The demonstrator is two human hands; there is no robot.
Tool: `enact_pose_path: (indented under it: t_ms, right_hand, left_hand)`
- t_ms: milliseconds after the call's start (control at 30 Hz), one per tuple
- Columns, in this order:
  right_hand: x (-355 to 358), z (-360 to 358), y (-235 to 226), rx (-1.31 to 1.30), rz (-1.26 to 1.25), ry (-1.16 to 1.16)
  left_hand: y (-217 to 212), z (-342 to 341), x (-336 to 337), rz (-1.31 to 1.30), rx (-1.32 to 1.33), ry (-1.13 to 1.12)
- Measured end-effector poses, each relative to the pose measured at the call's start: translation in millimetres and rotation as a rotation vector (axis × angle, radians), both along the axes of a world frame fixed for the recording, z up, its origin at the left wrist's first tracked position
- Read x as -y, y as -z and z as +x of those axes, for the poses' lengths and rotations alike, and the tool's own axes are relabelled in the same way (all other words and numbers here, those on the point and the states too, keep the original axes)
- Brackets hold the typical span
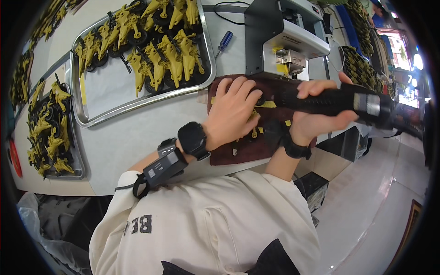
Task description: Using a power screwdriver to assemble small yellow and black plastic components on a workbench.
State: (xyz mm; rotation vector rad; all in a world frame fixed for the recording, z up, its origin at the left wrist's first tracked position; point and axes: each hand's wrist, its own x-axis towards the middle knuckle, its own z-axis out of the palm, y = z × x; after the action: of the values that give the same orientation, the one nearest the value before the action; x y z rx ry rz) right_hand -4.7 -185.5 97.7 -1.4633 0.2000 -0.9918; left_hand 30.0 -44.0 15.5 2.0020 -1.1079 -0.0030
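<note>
My left hand [232, 110] curls palm-down over a yellow toy motorcycle [254, 133] on a dark red cloth [222, 156]. Its fingers hold the toy against the cloth and hide most of it; a yellow fork and part of a black wheel show beside them. My right hand [316, 101] is wrapped around a black handheld power tool [339, 98] with slots along its body and a pale label. The tool lies level over the cloth's right side, its narrower end toward my left hand. What it touches there cannot be made out.
A metal tray [146, 107] of yellow toy motorcycles stands at the back left, a smaller tray [81, 160] at far left. A blue screwdriver [224, 41] lies near a white and grey bench machine [288, 41]. More yellow toys [360, 64] are at right.
</note>
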Motion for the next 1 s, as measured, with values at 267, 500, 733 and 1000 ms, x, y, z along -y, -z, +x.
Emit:
enact_pose_path:
  t_ms: [267, 500, 733, 1000]
  right_hand:
    - [16, -10, 10, 0.133, 0.128, 0.087]
    - [22, -1, 40, 0.166, 0.271, 0.086]
    - [33, -3, 46, 0.174, 0.296, 0.171]
    - [40, -19, 28, 0.265, 0.342, 0.159]
  left_hand:
    - [16, 5, 23, -0.121, 0.006, -0.022]
    - [23, 3, 29, -0.204, -0.026, -0.004]
    - [27, 0, 39, -0.241, -0.029, 0.054]
    - [17, 0, 32, -0.157, -0.031, 0.025]
